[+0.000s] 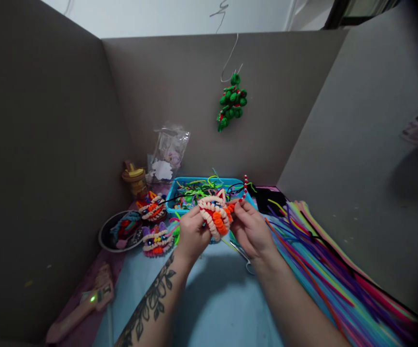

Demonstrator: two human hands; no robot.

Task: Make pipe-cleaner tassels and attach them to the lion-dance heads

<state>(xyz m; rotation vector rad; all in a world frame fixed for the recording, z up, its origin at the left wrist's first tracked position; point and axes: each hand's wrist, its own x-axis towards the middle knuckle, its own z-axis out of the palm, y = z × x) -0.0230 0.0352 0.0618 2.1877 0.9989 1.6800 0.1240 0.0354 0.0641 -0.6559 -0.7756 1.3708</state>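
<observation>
Between my hands is a small pipe-cleaner animal head [219, 219] in cream and orange, with a pointed ear and a dark blue spot like an eye. My left hand [192, 233] grips it from the left side, fingers closed. At its right edge, my right hand [252, 229] pinches an orange pipe-cleaner part of the same head. A red-and-white striped strand [245, 185] rises just above the right fingertips; whether those fingers hold it too, I cannot tell. Scissors [248, 264] lie on the blue mat, partly behind my right hand.
A blue basket [169, 206] of pipe-cleaner scraps stands behind my hands. Two similar heads [157, 239] and a round bowl [102, 236] are at left. A glue gun [98, 299] with a green light lies front left. Long colourful pipe cleaners [313, 270] spread at right. Grey panels [180, 82] enclose the table.
</observation>
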